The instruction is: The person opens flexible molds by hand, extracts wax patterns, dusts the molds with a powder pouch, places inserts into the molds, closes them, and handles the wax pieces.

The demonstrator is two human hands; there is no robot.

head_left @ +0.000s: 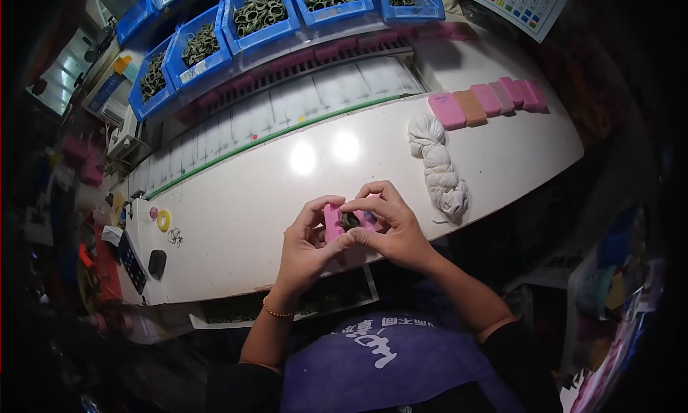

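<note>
Near the front edge of the table, my left hand (304, 242) is closed around the left part of a pink rubber mould (332, 222). My right hand (393, 226) closes on the mould's other side, thumb and fingers bent over it. Between the two pink parts shows a dark green ring-like piece (349, 220). Its exact shape is partly covered by my fingers. Both thumbs meet low at the front of the mould.
Blue bins (260, 15) full of dark green rings stand along the back. A twisted white cloth (438, 165) lies right of my hands, below a row of pink and orange blocks (469, 107). At left are a yellow tape roll (164, 220) and a black mouse-shaped object (158, 263).
</note>
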